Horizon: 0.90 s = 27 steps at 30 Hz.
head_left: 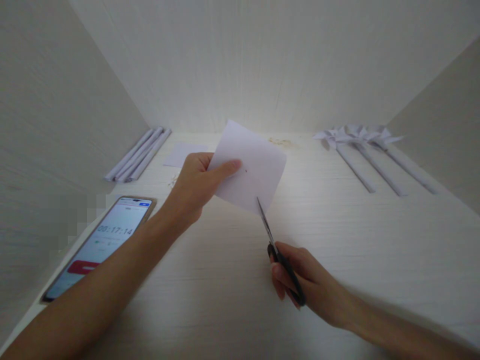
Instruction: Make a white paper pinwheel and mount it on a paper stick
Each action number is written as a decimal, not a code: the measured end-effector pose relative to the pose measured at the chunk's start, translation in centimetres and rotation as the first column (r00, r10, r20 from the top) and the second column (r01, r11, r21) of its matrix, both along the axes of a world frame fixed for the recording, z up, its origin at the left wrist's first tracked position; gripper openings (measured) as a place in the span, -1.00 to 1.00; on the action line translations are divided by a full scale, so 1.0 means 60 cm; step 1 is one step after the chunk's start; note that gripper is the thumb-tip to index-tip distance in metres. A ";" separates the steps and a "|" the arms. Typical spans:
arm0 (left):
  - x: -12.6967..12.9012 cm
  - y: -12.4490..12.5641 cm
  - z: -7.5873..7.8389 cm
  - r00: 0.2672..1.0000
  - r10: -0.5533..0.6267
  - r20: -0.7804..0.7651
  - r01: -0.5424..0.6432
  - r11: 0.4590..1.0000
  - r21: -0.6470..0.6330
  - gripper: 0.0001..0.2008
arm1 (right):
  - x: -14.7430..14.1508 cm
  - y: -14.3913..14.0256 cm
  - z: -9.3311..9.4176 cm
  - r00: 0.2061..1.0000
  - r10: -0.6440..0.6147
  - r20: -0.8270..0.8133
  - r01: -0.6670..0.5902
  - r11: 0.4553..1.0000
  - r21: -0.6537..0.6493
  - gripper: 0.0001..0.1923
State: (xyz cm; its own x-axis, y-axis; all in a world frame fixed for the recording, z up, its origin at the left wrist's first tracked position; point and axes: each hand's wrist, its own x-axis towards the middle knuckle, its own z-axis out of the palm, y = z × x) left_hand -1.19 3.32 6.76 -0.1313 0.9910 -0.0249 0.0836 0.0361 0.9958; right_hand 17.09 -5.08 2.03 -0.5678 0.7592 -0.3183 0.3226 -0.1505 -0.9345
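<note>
A square sheet of white paper (255, 155) with a small dark mark near its middle is pinched in my left hand (204, 180), thumb on top. My right hand (300, 280) is closed around the black handles of a pair of scissors (267, 225). The blades point up and away, and their tips lie at the near corner of the paper. Whether the blades have cut into it I cannot tell. The paper is held above the table, tilted toward me.
Several rolled paper tubes (140, 155) lie at the back left, beside another flat paper sheet (183, 154). A phone (108, 240) showing a timer lies by my left forearm. At the back right are paper pinwheels (360, 136) on paper sticks (380, 170). Pale walls enclose the table (210, 300).
</note>
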 end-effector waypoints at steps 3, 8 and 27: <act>0.000 0.000 -0.001 1.000 0.000 -0.002 0.000 1.000 -0.003 -0.80 | 0.001 0.000 -0.001 1.000 -0.004 0.016 0.004 1.000 0.010 -0.62; 0.000 -0.001 0.000 1.000 0.004 0.001 -0.004 1.000 -0.002 -0.77 | 0.001 0.001 -0.002 1.000 -0.004 0.013 0.004 1.000 0.007 -0.62; 0.000 0.000 -0.003 0.999 0.027 -0.028 -0.027 1.000 -0.002 -0.73 | 0.001 0.000 -0.007 0.997 0.000 0.079 -0.001 1.000 0.006 -0.68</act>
